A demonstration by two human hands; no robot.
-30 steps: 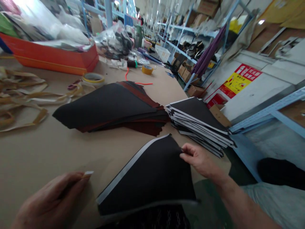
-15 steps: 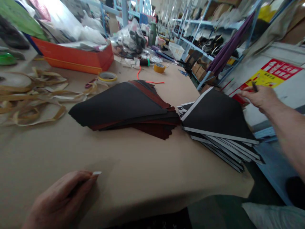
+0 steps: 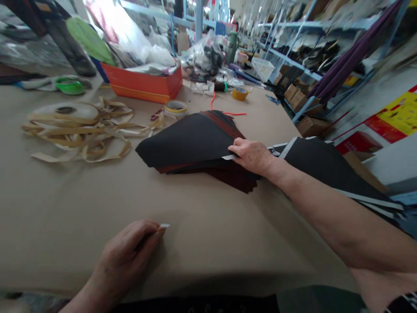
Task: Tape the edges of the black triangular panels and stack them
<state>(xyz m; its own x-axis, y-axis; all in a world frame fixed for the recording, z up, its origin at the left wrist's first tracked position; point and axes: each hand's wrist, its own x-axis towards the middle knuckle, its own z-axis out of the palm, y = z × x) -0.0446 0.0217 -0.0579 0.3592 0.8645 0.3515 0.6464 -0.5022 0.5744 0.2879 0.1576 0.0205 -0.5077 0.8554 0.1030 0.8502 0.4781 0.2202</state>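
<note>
My right hand [image 3: 250,154] reaches across to a fanned stack of black and dark red material pieces [image 3: 192,141] in the middle of the table. Its fingers are closed on the right edge of the top black piece. To the right lies a second stack of black pieces with pale edge strips [image 3: 329,167], partly hidden by my right forearm. My left hand [image 3: 130,250] rests on the brown table top [image 3: 81,200] near the front edge, fingers curled round a small white strip that pokes out at the fingertips.
Loose tan strips [image 3: 81,134] and a tape reel [image 3: 65,111] lie at the left. An orange box [image 3: 146,82], tape rolls [image 3: 176,106] and plastic bags stand at the back. Blue shelving [image 3: 293,52] and cartons line the right side.
My right hand laid the edged black piece on the right stack, then swung left to the middle stack and took hold of its top piece. The view panned left.
</note>
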